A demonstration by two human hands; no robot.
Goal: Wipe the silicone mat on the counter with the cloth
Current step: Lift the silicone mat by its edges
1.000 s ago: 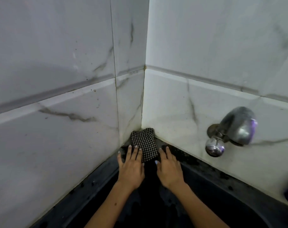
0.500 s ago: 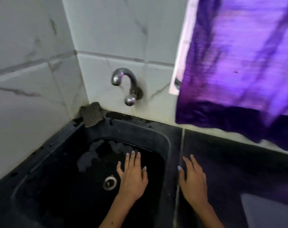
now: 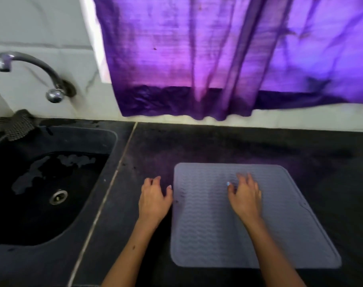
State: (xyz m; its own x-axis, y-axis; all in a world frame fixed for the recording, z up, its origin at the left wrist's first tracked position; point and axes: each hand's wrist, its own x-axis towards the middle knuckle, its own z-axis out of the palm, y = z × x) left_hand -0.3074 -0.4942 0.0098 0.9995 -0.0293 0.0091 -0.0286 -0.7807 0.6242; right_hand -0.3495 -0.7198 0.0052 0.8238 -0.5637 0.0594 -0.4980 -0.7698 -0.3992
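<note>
Where two bare forearms reach in from the bottom edge, a grey silicone mat lies flat on a dark counter, its surface ribbed with a wavy pattern and its corners rounded. The right hand is over the upper middle of the mat, palm down, fingers loosely parted and slightly bent, holding nothing; motion blur hides whether the fingertips touch the mat. The left hand sits just beside the mat's left edge over the bare counter, palm down, fingers gently curled and close together, thumb pointing toward the mat's edge, and it too holds nothing.

To the left, past a pale seam in the counter, a black sink is sunk into the surface, with a round metal drain at its bottom and patches of water on its floor.

Farther back, at the sink's far left corner against the wall, the checked cloth lies crumpled on the rim, well apart from both hands and from the mat. Above it, a curved metal tap juts from the pale marbled wall tiles. A purple curtain hangs across the back wall, its hem just above the counter's rear edge.
</note>
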